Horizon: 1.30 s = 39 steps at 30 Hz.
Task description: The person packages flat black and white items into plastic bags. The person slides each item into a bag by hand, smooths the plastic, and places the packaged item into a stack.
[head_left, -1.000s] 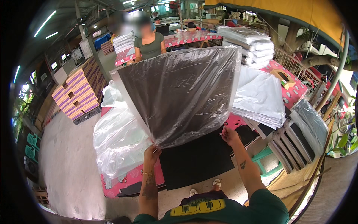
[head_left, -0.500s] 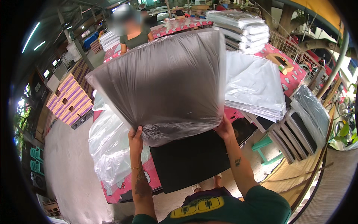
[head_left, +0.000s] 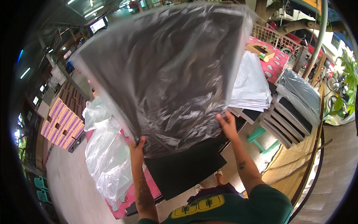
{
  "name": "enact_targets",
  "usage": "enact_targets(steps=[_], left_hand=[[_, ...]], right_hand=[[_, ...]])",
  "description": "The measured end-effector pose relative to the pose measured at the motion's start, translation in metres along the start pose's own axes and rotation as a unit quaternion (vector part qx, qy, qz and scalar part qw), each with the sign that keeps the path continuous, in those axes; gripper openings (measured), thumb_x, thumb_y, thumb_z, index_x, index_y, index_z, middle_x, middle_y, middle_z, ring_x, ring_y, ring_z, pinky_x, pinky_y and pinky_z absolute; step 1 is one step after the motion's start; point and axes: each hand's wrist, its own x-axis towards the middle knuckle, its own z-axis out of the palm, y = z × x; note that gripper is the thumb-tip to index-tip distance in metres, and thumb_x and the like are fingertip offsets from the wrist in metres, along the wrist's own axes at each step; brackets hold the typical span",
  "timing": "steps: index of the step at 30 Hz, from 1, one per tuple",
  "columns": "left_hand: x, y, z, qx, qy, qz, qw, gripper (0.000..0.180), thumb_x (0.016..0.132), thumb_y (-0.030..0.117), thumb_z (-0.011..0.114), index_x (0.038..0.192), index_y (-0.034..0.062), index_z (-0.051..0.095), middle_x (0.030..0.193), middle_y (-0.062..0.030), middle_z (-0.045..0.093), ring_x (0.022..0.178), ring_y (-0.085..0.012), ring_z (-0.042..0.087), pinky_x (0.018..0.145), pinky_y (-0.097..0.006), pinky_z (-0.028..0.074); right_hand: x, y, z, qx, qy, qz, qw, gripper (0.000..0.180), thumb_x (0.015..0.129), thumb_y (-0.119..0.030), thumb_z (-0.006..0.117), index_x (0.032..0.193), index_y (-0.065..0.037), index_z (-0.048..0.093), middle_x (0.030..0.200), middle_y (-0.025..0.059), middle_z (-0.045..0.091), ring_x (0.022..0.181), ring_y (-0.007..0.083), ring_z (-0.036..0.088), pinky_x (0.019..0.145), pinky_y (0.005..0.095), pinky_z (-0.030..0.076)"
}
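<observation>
From my remote seat I see the bagged panel raised above the table, its near edge at the fingers and the rest stretching forward and upward from them. The left hand is closed at the lower left corner, thumb on the near face; the right hand pinches the lower right edge and sits a little farther forward. The fingers behind the plastic I cannot see well. Which side is longer, I cannot tell surely. Below, between both arms, lies a black sheet.
</observation>
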Motion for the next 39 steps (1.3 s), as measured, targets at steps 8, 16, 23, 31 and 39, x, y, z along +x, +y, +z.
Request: enact_targets(steps=[8,16,23,31,39], left_hand=[[0.058,0.008,0.159,-0.161,-0.197,-0.126,0.959,0.032,0.095,0.025,0.052,0.114,-0.0009,0.053,0.096,-0.0070,0.061,0.084,-0.0205,0.064,0.061,-0.032,0.057],[0.136,-0.042,0.292,-0.274,-0.125,-0.129,0.945,0.023,0.096,0.015,0.047,0.108,-0.0036,0.053,0.086,-0.0061,0.053,0.061,-0.0175,0.059,0.057,-0.030,0.060],[0.147,-0.046,0.315,-0.216,-0.100,-0.156,0.959,0.021,0.094,0.009,0.047,0.107,-0.0063,0.051,0.083,-0.0075,0.052,0.062,-0.0182,0.059,0.055,-0.030,0.059],[0.047,-0.077,0.221,-0.169,-0.027,-0.091,0.981,0.026,0.088,0.002,0.050,0.113,-0.0044,0.055,0.095,-0.0149,0.064,0.074,-0.0218,0.066,0.067,-0.032,0.055],[-0.115,-0.122,-0.175,0.599,0.299,-0.029,0.742,0.046,0.081,0.017,0.060,0.125,0.0048,0.052,0.120,-0.0218,0.054,0.111,-0.0378,0.049,0.094,-0.043,0.041]], right_hand=[[0.093,-0.059,-0.150,-0.034,0.129,0.103,0.986,0.034,0.088,-0.024,0.066,0.106,0.004,0.059,0.095,0.0060,0.065,0.082,0.0117,0.058,0.076,0.0274,0.047],[0.102,-0.056,-0.237,-0.250,0.122,0.088,0.957,0.056,0.085,-0.023,0.068,0.133,-0.004,0.047,0.117,0.0164,0.056,0.092,0.0165,0.058,0.075,0.0316,0.050],[0.092,-0.092,-0.143,-0.676,-0.005,-0.213,0.705,0.062,0.078,-0.037,0.069,0.132,-0.014,0.049,0.131,0.0213,0.045,0.120,0.0362,0.043,0.099,0.0559,0.030],[0.109,0.003,-0.122,-0.721,-0.114,-0.172,0.661,0.052,0.083,-0.040,0.060,0.131,-0.019,0.050,0.131,0.0126,0.048,0.120,0.0307,0.044,0.098,0.0498,0.032],[0.040,0.011,-0.001,-0.492,-0.133,-0.211,0.834,0.046,0.089,-0.031,0.057,0.123,0.000,0.052,0.126,0.0221,0.050,0.120,0.0386,0.043,0.101,0.0486,0.031]])
